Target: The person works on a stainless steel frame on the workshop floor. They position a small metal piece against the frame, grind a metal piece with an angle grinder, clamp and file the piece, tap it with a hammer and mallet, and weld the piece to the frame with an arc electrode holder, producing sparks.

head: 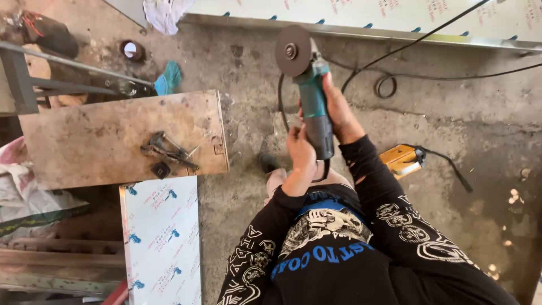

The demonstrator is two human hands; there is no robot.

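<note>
Grinder [312, 96] first: I am holding this teal angle grinder out in front of my body, above the concrete floor [451, 169], its dark disc [293, 51] pointing away from me and facing up toward the camera. Taking the grinder as my landmark and working from the biggest things down, a long white film-covered metal sheet [395, 17] is lying beyond the disc, along the far edge of the floor. To the left of the grinder a worn wooden board [101, 135] is serving as a bench top, and a second white film-covered panel [164, 237] is sitting just nearer me than that board. On the board, well left of the grinder, some dark metal tools [169, 149] are lying in a small heap. A black cable [429, 76] is trailing across the floor to the right of the disc, with a small loop in it. A yellow device [402, 160] is resting on the floor to the right of the grinder's rear end. My right hand [339, 110] is wrapping around the right side of the grinder body, fingers closed on it. My left hand [300, 149] is pressing against the dark rear part of the grinder, fingers curled; I cannot tell how firmly they are gripping.
</note>
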